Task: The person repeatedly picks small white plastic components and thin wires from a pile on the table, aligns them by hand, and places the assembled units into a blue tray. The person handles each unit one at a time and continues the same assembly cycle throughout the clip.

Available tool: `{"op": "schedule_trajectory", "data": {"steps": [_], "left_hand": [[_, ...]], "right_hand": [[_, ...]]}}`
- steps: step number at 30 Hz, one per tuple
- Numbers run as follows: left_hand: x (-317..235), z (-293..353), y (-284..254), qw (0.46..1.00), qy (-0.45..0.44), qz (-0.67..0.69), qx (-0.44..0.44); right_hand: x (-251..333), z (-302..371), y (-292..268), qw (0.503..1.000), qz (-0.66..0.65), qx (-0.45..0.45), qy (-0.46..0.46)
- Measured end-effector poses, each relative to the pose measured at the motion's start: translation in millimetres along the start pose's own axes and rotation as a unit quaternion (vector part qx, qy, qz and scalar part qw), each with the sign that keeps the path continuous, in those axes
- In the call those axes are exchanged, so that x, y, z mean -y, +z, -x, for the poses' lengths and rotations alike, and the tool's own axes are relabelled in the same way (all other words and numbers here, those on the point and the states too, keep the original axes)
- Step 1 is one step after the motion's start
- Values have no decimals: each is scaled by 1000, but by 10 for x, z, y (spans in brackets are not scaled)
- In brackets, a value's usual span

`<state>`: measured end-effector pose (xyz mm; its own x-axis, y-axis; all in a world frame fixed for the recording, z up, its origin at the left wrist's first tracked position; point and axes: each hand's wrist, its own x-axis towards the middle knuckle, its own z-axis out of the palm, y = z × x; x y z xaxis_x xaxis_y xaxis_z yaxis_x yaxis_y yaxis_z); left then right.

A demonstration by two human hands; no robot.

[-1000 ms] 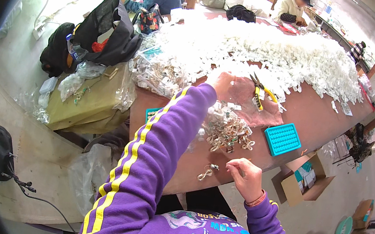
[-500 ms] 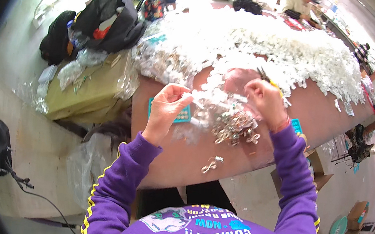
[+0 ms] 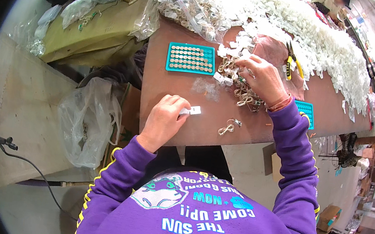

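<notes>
My left hand (image 3: 161,121) rests low over the near table, fingers closed on a small white plastic case (image 3: 194,110). To its right, a coiled wire bundle (image 3: 227,128) with a small part on its end lies by itself. My right hand (image 3: 266,82) is over a heap of coiled wires (image 3: 247,97) mixed with white pieces. Its fingers are bent and drawn together at the heap's edge; what is between them is too small to make out. Left of the heap sits a teal tray (image 3: 189,70) with rows of round silver button cells.
Yellow-and-black pliers (image 3: 292,64) lie beyond my right hand. A second teal tray (image 3: 307,110) is partly behind my right forearm. White pieces (image 3: 309,43) pile across the far table, beside a clear bag of parts (image 3: 191,7). A plastic bag (image 3: 86,123) hangs at left.
The view has tipped down toward the near table. My left hand has come down from raised to table level with the white case. My right hand has moved onto the wire heap.
</notes>
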<state>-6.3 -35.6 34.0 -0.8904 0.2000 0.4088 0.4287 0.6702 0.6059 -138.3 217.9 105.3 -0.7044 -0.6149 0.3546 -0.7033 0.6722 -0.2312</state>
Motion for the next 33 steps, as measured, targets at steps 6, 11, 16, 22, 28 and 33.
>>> {"op": "schedule_trajectory", "data": {"steps": [6,11,16,22,28,33], "left_hand": [[-63,-135,-82,947,-146,287,12],[-75,-231,-47,675,-246,695,-2],[-106,-280,105,492,-272,827,11],[-403,-324,264,662,-253,706,-21],[-729,-269,422,794,-167,572,-121],[-697,-186,338,764,-189,595,-161]], "right_hand": [[8,5,119,985,123,60,-104],[-47,5,88,994,61,-41,-84],[11,80,-25,960,-219,-114,132],[418,228,-127,745,-597,-137,263],[949,362,125,680,-635,-232,284],[1208,488,203,690,-629,-262,245]]}}
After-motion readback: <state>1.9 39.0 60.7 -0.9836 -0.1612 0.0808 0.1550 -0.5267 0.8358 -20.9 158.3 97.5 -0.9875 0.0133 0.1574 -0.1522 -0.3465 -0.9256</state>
